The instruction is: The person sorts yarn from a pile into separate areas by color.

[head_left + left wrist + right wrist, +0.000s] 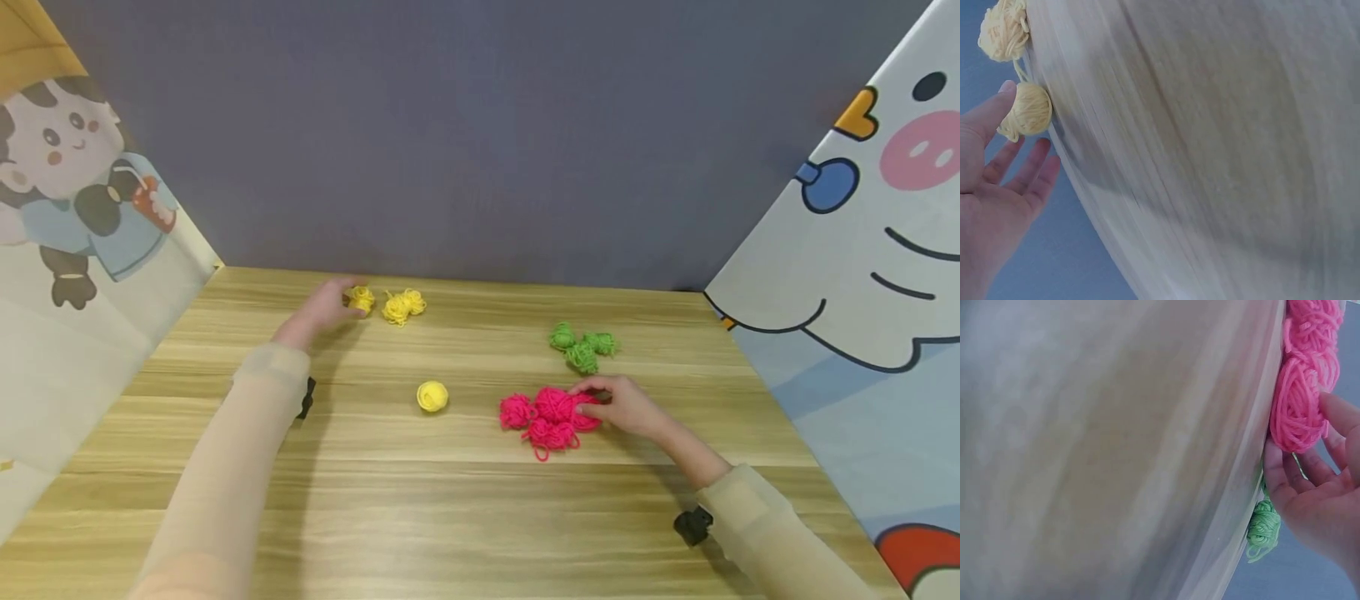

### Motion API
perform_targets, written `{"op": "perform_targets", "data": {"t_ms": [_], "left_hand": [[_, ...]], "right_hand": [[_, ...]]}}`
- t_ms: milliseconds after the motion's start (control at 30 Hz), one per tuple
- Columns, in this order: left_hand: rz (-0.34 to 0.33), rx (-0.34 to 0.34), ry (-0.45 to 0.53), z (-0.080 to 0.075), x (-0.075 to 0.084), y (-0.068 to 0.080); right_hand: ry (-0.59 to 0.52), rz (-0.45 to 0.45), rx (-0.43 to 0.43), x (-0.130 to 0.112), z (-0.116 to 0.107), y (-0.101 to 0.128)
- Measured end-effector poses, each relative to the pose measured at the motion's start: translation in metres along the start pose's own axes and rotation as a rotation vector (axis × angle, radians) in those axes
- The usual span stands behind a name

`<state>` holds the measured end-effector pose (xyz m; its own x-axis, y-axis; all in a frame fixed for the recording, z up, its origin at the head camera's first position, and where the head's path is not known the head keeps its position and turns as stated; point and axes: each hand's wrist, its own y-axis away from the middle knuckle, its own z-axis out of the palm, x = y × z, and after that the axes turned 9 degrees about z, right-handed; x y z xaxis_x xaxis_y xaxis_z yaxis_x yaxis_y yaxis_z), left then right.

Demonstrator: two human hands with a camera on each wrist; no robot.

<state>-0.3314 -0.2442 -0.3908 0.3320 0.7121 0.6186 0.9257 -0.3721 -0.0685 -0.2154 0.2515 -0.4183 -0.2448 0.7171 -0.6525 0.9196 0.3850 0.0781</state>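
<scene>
At the back left of the table, my left hand (327, 307) has its thumb and fingers around a small yellow yarn ball (362, 300). In the left wrist view the thumb (999, 103) lies against that ball (1030, 111). Just right of it is a yellow yarn cluster (403, 307). My right hand (626, 406) holds the right end of a bright pink yarn group (555, 406), thumb on one side and fingers on the other. The right wrist view shows the pink ball (1300, 406) between them; part of the fingers is hidden.
A lone yellow yarn ball (432, 397) sits mid-table. Green yarn balls (581, 348) lie together behind the pink ones. A grey panel (465, 142) closes off the back of the wooden table (420, 517), with cartoon-printed panels at both sides.
</scene>
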Motion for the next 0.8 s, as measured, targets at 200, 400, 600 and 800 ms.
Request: {"op": "perform_targets", "data": {"t_ms": [200, 400, 600, 800], "left_hand": [[0.007, -0.013, -0.013, -0.0004, 0.0002, -0.0007], [-0.013, -0.053, -0.049, 0.0011, -0.0024, -0.0030], [-0.020, -0.058, -0.062, 0.0016, -0.0026, -0.0032], [0.002, -0.058, -0.081, 0.0023, -0.0028, -0.0025]], "right_hand": [[-0.014, 0.001, -0.007, -0.0002, -0.0001, -0.0001], [-0.016, 0.010, -0.008, -0.0003, 0.0005, -0.0009], [-0.019, 0.023, -0.016, -0.0007, 0.0001, -0.0022], [-0.023, 0.014, -0.015, -0.0027, -0.0005, -0.0012]]}}
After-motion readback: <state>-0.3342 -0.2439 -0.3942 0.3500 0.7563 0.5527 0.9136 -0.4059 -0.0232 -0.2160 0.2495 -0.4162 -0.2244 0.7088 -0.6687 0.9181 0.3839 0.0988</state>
